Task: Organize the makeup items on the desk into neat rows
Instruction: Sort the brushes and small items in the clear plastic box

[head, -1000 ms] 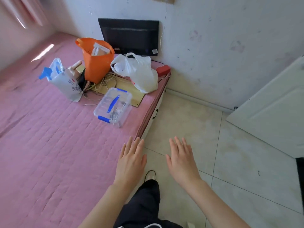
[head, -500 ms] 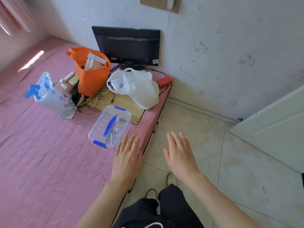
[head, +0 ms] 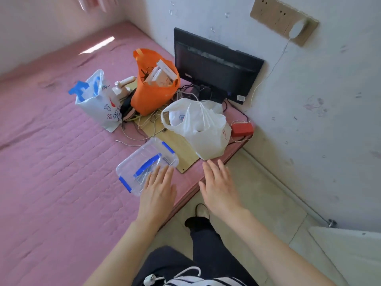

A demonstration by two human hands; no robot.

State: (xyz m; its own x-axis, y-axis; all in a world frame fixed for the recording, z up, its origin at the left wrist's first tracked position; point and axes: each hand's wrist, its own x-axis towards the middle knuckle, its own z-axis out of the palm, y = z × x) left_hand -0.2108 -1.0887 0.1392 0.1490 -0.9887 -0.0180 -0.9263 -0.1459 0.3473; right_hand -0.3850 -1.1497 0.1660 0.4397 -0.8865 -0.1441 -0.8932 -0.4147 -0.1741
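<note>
A clear plastic box with blue clips and handle (head: 142, 164) lies on the pink quilted bed (head: 57, 162). My left hand (head: 157, 190) is flat, fingers straight, its fingertips over the box's near corner. My right hand (head: 219, 187) hovers open above the bed's edge, just below a white plastic bag (head: 200, 126). An orange bag (head: 153, 87) holding white boxes and a white-and-blue bag (head: 97, 100) stand further back. No makeup items are plainly visible.
A black monitor (head: 214, 65) leans against the wall behind the bags. A wooden board (head: 181, 149), tangled cables (head: 142, 122), a small iron-like device (head: 121, 87) and a red box (head: 242, 129) lie nearby. Tiled floor (head: 257, 193) is at right, my legs below.
I have stepped closer to the bed. Both hands moved forward; the left hand now reaches over the clear box, the right nears the white bag.
</note>
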